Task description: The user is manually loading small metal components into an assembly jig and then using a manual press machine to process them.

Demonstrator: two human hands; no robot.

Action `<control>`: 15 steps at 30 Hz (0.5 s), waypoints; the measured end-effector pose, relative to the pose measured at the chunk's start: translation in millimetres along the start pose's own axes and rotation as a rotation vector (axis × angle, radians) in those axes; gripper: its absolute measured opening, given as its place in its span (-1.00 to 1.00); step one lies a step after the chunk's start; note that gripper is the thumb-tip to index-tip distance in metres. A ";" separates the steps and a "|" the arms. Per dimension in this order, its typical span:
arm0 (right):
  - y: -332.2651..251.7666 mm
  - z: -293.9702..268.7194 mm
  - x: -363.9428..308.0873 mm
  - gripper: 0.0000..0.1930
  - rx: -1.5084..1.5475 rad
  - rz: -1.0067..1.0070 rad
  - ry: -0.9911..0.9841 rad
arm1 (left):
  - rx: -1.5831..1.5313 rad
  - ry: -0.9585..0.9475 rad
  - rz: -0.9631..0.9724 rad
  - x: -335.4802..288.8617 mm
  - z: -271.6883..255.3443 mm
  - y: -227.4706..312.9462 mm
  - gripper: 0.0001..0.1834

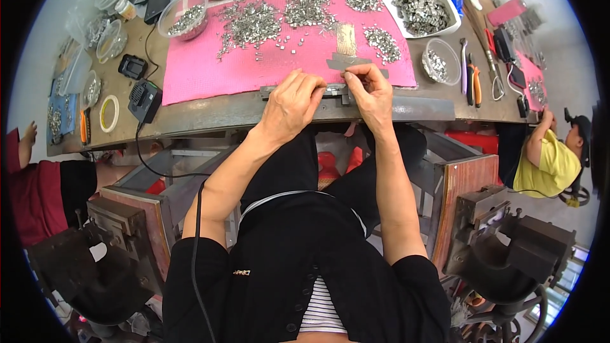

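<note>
At the table's front edge both hands meet over a narrow metal fixture (335, 91). My left hand (291, 105) is closed at its left end, fingertips pressed together; whatever they pinch is too small to make out. To the right, my right hand (373, 98) has thumb and index finger pinched over the fixture, and what lies between them is hidden. Just beyond its fingertips rest flat grey metal strips (346, 61), with a tan block (346, 39) behind them. Loose small metal parts (253, 23) lie in heaps on the pink mat (197, 79).
A white tray (455, 24) and a clear tub (441, 61) of metal parts stand right, beside pliers (476, 82). Left are a clear bowl (184, 16), a black charger (145, 100) with its cable, and a tape roll (109, 114). Other people sit at both sides.
</note>
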State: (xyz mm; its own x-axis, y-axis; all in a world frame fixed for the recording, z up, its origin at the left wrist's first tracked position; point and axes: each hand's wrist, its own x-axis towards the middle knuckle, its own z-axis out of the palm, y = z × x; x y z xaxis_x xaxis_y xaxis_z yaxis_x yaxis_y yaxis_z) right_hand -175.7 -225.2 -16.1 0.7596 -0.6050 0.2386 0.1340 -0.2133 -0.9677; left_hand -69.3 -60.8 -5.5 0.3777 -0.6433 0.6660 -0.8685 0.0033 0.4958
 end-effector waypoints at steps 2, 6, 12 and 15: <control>-0.2 0.0 -0.1 -0.89 -0.006 0.006 -0.004 | 0.007 -0.004 -0.009 0.8 -1.2 3.1 -0.83; -0.6 1.0 -0.6 -0.90 -0.025 -0.002 -0.002 | 0.005 -0.066 -0.093 -0.7 -3.3 5.2 -0.81; -0.9 0.9 -0.9 -0.90 -0.061 -0.012 0.000 | -0.082 -0.078 -0.116 0.4 -5.6 1.5 -0.82; -2.2 1.0 -1.6 -0.90 -0.069 -0.007 -0.002 | -0.103 -0.074 -0.126 -0.4 -6.0 0.7 -0.81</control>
State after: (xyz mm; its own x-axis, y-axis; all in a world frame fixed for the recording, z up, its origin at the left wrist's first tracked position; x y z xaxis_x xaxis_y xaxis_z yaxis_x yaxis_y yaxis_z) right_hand -176.5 -223.0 -14.5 0.7601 -0.6016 0.2455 0.0953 -0.2705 -0.9580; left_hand -68.1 -55.9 -2.1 0.4530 -0.6985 0.5540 -0.7769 -0.0045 0.6296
